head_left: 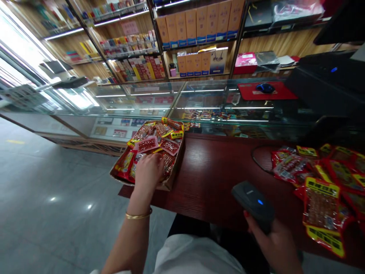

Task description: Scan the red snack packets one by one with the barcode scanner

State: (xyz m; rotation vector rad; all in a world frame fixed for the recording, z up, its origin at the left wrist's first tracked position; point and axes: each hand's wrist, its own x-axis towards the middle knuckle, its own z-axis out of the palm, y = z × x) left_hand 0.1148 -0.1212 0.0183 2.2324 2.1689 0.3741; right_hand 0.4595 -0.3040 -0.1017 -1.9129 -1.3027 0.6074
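My left hand (150, 167) reaches into an open cardboard box (178, 161) full of snack packets in clear, red and yellow wrappers. Its fingers curl down among the packets, their tips hidden, so what they hold cannot be made out. Close by lie a reddish packet (146, 144) with a pale border and a red-and-yellow packet (124, 163). A dark handheld barcode scanner (253, 205) with a blue light is gripped in my right hand (275, 241), above the front edge of the table.
The box stands on a dark red wooden table (208, 171), overhanging its left edge. More snack packets (322, 205) are piled at the right, near a black cable (258, 161). Beyond runs a glass display counter (199, 101) with a mouse (265, 88) on a red mat.
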